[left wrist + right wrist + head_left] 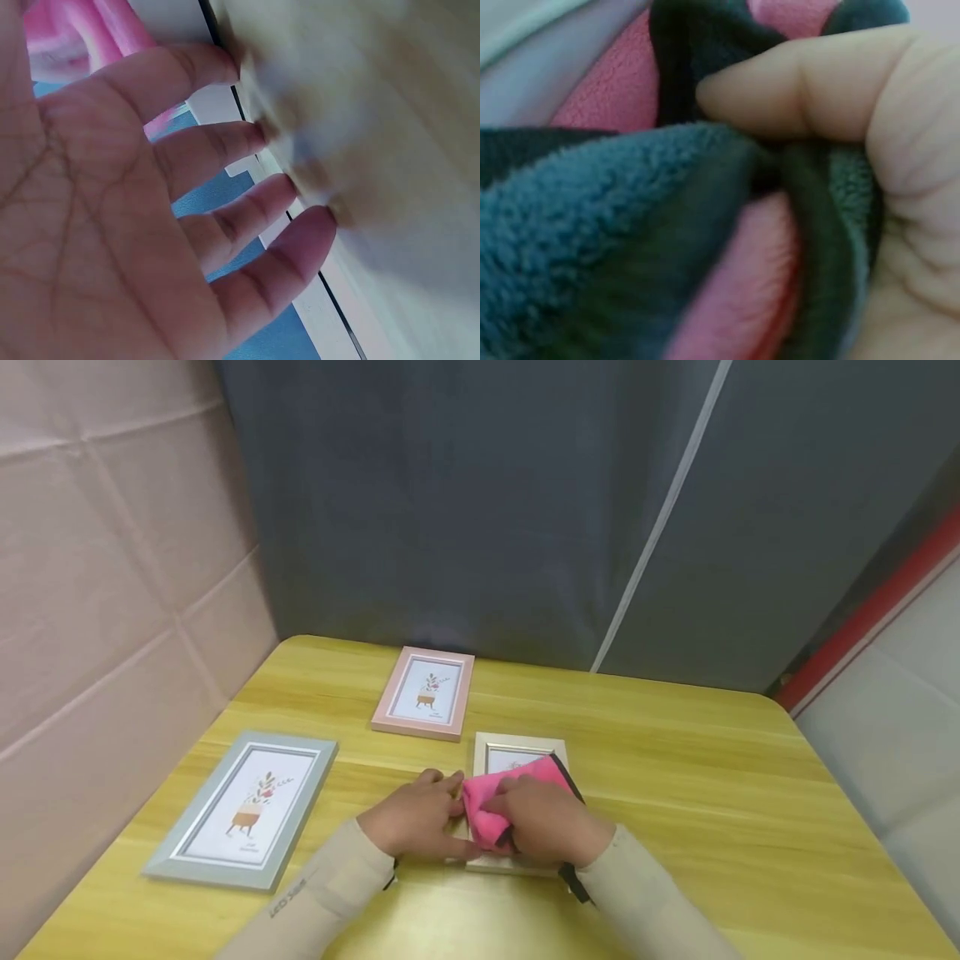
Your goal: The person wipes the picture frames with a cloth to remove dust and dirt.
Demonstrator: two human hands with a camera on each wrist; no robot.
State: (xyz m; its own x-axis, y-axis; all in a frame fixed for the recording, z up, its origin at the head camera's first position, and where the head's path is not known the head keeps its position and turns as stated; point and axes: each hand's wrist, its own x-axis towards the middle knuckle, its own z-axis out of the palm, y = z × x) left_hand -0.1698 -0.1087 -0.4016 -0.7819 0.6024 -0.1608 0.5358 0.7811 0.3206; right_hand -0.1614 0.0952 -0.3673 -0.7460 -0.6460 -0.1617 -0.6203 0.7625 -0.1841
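Resting bunched atop the cream rectangular picture frame point(525, 742): pink fleecy cloth with black edging point(480, 802), right hand point(551, 818) clamped on it. Left hand point(420, 818) has fingers apart, touching the frame's left side. Pale-pink rectangular frame point(416, 727) sits farther back, grey-green rectangular frame point(297, 814) left, all on yellow wood-grain table point(750, 793).

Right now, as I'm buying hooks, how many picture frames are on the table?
3: a pink frame toward the back, a grey frame on the left, and a cream frame partly hidden by the pink cloth and the right hand. I see no sign of others.
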